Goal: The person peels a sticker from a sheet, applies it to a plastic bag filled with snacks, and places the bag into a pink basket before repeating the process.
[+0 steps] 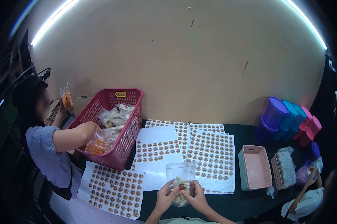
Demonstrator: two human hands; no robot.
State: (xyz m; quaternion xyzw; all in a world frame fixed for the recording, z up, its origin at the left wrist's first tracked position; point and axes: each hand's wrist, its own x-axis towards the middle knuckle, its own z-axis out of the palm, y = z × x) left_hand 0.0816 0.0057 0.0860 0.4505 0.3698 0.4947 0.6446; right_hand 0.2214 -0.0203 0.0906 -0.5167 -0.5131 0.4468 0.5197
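Observation:
Between my two hands is a clear zip pouch (180,171) of pale, oblong pieces, held upright near the table's front edge. A small round brown sticker (182,187) sits on its front. My left hand (166,195) grips the pouch's left side, its thumb by the sticker. On the right side my right hand (197,197) grips the same pouch, thumb also at the sticker. Just beyond the pouch lie a partly used sticker sheet (153,164) and a fuller sticker sheet (213,156).
A maroon basket (128,145) of filled pouches stands left, with a co-worker (50,149) reaching in. Another sticker sheet (112,190) overhangs the front edge. Right are a pink tray (256,168), a basket of plastic bags (286,168), colored containers (275,112) and another person (306,198).

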